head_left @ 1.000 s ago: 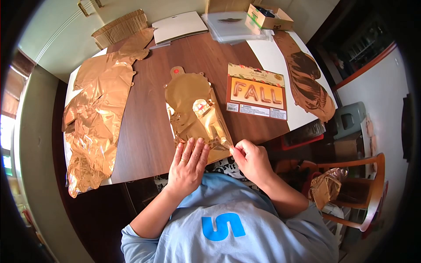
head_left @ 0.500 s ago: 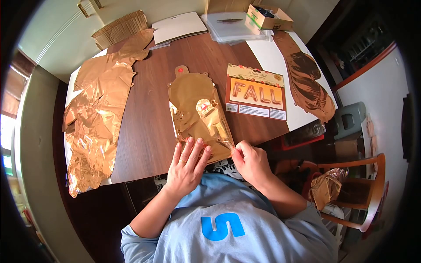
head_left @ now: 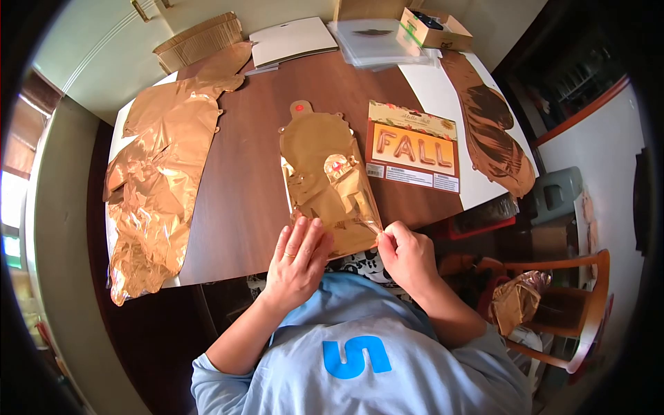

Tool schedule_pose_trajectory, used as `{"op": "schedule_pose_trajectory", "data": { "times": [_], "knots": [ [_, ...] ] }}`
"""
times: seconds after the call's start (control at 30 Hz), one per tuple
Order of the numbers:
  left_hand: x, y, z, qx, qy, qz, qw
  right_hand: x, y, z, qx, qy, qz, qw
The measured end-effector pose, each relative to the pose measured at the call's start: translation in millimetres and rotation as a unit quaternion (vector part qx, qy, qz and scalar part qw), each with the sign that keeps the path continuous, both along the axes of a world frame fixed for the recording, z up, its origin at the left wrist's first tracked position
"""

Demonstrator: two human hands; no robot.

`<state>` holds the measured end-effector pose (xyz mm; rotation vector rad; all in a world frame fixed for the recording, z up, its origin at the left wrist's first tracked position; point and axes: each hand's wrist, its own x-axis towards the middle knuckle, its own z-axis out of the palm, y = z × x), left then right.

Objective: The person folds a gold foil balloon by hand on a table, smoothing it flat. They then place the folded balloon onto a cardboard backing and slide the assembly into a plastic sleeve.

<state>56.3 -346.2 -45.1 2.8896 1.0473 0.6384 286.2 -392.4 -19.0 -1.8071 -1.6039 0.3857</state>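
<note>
You are in a home, which room being hard to tell past the dark edges: wood-grain table before you, white cabinet with brass-coloured handles beyond, wooden chair and grey plastic stool at your right, bright window at your left.

Wooden chair, grey stool, open box

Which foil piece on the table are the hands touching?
The middle foil piece with red spots: the left hand rests on it and the right hand pinches its edge. The left foil and right foil lie untouched.
</note>
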Motion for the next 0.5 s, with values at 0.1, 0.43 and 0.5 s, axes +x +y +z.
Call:
{"op": "schedule_pose_trajectory", "data": {
  "times": [0.1,0.43,0.5],
  "knots": [
    [0.8,0.7,-0.5,0.011,0.023,-0.005,1.000,0.9,1.2,-1.8,0.023,-0.027,0.005,0.999],
    [3.4,1.1,-0.6,-0.010,0.038,-0.002,0.999,-25.4,-5.8,5.9,0.146,-0.182,0.187,0.954],
    [4.1,2.4,1.8,-0.014,0.034,-0.007,0.999,-34.5,-12.1,-2.5,0.071,-0.183,0.202,0.960]
  ]
}}
